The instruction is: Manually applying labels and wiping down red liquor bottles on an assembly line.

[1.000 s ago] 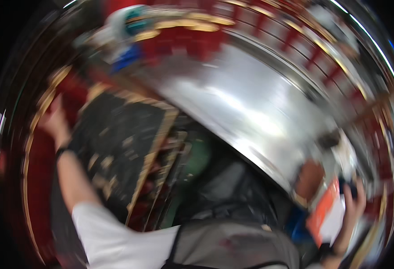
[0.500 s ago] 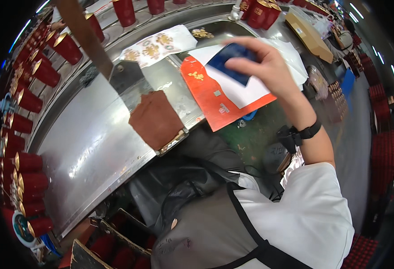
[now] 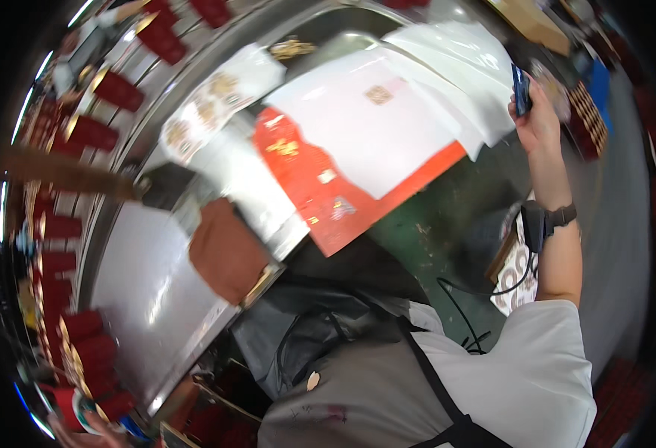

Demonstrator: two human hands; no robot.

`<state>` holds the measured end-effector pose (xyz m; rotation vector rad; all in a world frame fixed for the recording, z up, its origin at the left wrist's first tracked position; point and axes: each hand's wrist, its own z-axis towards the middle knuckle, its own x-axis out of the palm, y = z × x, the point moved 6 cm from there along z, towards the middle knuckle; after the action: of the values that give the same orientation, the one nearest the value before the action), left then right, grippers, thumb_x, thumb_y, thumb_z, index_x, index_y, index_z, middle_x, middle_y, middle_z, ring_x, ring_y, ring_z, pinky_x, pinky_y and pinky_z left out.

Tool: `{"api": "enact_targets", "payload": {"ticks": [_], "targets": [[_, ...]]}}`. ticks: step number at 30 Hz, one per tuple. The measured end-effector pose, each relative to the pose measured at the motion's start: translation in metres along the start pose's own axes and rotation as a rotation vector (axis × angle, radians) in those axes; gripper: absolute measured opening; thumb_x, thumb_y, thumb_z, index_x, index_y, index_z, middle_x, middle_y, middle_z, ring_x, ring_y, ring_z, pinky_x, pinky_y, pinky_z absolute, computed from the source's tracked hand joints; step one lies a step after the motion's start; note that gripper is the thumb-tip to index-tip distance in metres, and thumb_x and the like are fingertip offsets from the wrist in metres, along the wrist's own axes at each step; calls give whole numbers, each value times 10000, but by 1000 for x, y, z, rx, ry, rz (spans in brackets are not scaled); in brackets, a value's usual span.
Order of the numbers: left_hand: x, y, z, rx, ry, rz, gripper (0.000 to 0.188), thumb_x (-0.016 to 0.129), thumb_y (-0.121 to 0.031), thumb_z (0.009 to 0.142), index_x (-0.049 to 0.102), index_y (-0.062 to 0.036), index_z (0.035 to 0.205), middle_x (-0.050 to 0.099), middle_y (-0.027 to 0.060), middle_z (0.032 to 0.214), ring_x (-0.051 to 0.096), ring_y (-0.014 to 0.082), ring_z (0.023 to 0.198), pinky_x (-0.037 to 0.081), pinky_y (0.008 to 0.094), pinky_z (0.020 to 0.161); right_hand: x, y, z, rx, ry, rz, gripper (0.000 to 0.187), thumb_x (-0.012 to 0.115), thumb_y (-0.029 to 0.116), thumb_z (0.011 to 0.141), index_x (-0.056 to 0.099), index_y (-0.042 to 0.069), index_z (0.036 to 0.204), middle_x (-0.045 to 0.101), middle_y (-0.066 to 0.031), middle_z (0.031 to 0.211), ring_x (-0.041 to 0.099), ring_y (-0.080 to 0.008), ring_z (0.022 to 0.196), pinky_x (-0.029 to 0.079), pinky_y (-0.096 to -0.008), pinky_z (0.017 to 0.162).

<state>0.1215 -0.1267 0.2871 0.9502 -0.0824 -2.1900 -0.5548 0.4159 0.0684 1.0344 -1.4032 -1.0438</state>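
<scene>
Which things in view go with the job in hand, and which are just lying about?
Probably in the job:
- dark blue flat object, held in the right hand
- white sheets, close beside that hand

Apparently just lying about:
- brown cloth-like piece
- gold-patterned paper
- red cups

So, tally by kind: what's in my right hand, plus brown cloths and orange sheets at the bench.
Blue object in right hand: 1
Brown cloth: 1
Orange sheet: 1
Total: 3

Cloth (image 3: 227, 250) on counter (image 3: 141, 254), cups (image 3: 119, 89) at left, sheet (image 3: 365, 142) right of cloth, probably a phone (image 3: 521, 91) in right hand (image 3: 539, 125)
</scene>
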Motion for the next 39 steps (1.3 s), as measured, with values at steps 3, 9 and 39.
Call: {"api": "enact_targets", "payload": {"ticks": [3,9,39], "targets": [[29,-186,61,418,92,-90,597,681,-507,871,617,-15,1202,500,152,1148,510,282,1025,470,438,940,-58,4,12,-104,-85,42,280,491,188,1004,572,49,1234,606,-74,936,582,-187,775,507,-335,672],[74,-292,109,722,-14,-331,569,728,-510,829,638,-63,1169,508,118,1188,468,283,1136,429,432,954,-292,21,-35,-130,-442,-137,226,482,171,1004,638,38,1100,645,-37,932,597,-164,823,507,-347,707],[82,-326,102,797,-92,-355,504,701,-502,855,686,-53,1085,504,124,1186,487,285,1100,450,406,897,-608,-202,-396,1034,-809,-1207,260,619,251,839,702,14,770,662,-164,697,627,-263,525,426,-417,415]]}}
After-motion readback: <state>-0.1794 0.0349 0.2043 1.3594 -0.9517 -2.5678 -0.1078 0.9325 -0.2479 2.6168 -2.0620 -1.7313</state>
